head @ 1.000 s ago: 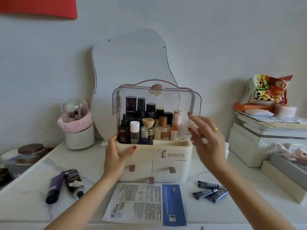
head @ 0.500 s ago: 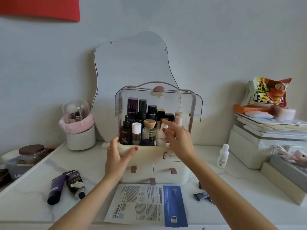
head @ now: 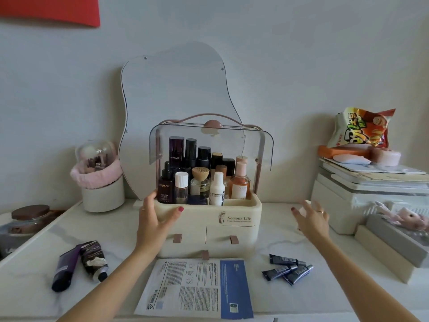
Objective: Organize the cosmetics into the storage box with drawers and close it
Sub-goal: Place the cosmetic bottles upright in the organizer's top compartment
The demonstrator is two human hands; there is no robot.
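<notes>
Loading of the storage box [head: 209,226] was the step in hand. It stood mid-counter with its smoky flip lid [head: 211,145] raised and its upper tray crowded with bottles; the three drawers below looked pushed in. The left hand [head: 154,220] braced the box's left front corner, thumb along the front wall and fingers round the side, gripping it. The right hand [head: 311,220] hovered to the right of the box with fingers spread apart, reaching for a small white bottle [head: 306,205] mostly hidden behind them; whether it touched the bottle I could not tell.

Half a second earlier that hand had been at the tray, setting in the white dropper bottle [head: 217,189], which now stood in the front row beside the amber pink-capped bottle [head: 240,182].

Next, I judged, the fingers needed to close on the small bottle and carry it to the free slot at the tray's right front. Still out on the counter lay two tubes [head: 79,263], a sheet-mask packet [head: 197,287] and dark blue sample tubes [head: 287,268], probably drawer items.
</notes>
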